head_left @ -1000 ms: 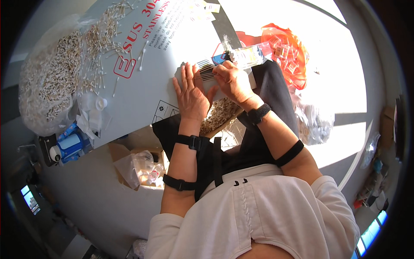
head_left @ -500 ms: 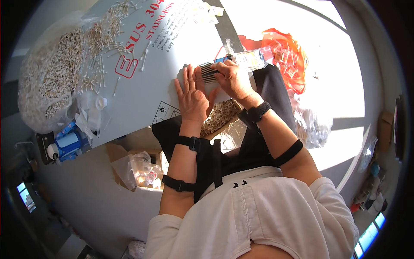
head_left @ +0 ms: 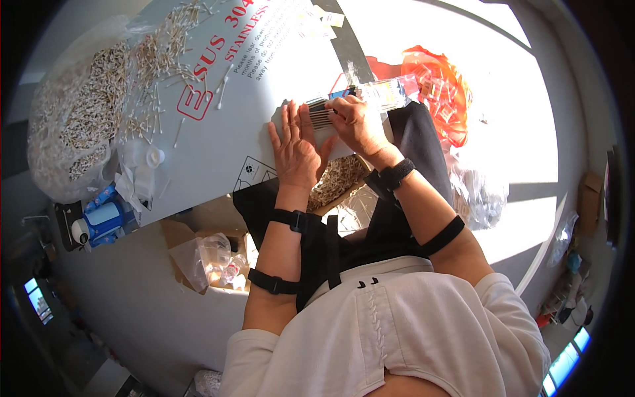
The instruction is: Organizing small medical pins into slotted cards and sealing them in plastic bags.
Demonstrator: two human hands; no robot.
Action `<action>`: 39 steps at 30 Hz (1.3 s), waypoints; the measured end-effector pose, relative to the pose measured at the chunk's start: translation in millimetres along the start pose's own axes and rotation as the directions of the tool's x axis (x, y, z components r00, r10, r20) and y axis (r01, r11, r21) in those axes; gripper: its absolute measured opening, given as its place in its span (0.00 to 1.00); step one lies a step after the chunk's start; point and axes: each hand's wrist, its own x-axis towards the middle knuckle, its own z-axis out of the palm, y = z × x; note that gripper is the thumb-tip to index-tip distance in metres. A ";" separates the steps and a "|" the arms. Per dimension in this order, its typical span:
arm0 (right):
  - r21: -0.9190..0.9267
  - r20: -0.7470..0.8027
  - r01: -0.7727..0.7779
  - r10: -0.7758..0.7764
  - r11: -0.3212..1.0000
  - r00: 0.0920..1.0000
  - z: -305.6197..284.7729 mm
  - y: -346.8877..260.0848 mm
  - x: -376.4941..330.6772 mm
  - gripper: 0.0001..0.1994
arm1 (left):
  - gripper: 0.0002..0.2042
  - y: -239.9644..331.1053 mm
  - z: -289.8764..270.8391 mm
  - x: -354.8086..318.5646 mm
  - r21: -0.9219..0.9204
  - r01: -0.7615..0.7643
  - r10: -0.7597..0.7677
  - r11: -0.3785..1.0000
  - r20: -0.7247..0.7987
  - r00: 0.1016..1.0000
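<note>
My left hand (head_left: 298,152) lies flat on the grey table (head_left: 218,159), open, with its fingers spread. Between the two hands is a row of thin parallel sticks, seemingly cotton swabs (head_left: 319,114), and the left fingertips rest against its left end. My right hand (head_left: 358,126) is closed over the right end of that row, with its fingers bent and pinched; the exact hold is partly hidden under them. Just beyond the right hand is a clear plastic pack (head_left: 390,92) with pale sticks visible in it.
At the left sits a large clear bag of cotton swabs (head_left: 96,119), with loose swabs (head_left: 159,79) strewn beside it. A blue bottle (head_left: 102,221) stands by the table's left edge. An orange-red bag (head_left: 440,92) lies at right. Below the table edge is a box of swabs (head_left: 338,182).
</note>
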 end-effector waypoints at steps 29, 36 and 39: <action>-0.059 -0.045 0.055 -0.058 0.997 0.997 6.6 -1.5 39.4 0.04 | 0.41 -0.5 3.3 -1.0 -0.070 -0.020 0.018 0.997 -0.036 0.999; -0.026 -0.001 0.040 -0.040 0.999 0.999 4.3 -6.7 51.2 0.02 | 0.41 -1.0 0.5 -2.0 -0.079 0.006 -0.007 0.997 -0.020 1.000; -0.025 0.038 0.076 -0.075 0.997 0.996 10.1 1.1 73.2 0.02 | 0.41 1.0 -0.4 -1.4 -0.077 0.003 -0.006 0.997 -0.043 0.999</action>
